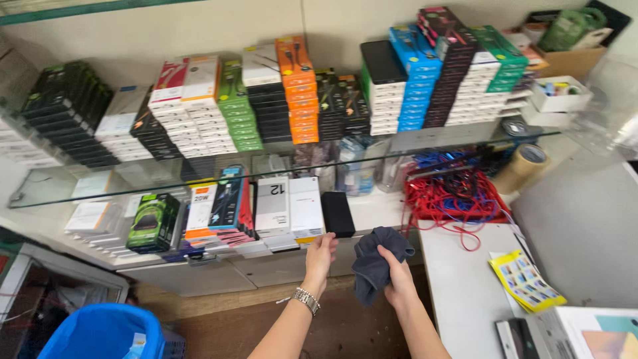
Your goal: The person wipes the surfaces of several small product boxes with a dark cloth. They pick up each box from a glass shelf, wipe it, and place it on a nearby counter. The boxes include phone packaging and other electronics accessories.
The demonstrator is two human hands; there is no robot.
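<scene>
Left hand: your left hand [321, 253] reaches up to the lower shelf [372, 207], fingers curled loosely, the fingertips at the bottom edge of a black box [337, 214]; whether they grip it you cannot tell. A metal watch band [306, 300] sits on that wrist.
Right hand: your right hand [397, 278] is closed around a dark grey cloth [375, 262], bunched in the fist and hanging down beside the palm.
Black box: stands upright at the front of the lower shelf, just right of two white boxes [290, 207] and other packaged goods.
Cloth: held in the air below the shelf edge, between your two hands, near the black box but apart from it.
Upper shelf: a glass shelf [40, 193] carries leaning stacks of small packages in black, white, green, orange and blue.
Right side: a tangle of red and blue cables [452, 196] lies on the lower shelf; a tape roll [522, 167] stands beyond it; a yellow sticker sheet [525, 280] lies on the white tabletop [458, 279].
Floor: a blue bin [100, 332] sits at lower left.
</scene>
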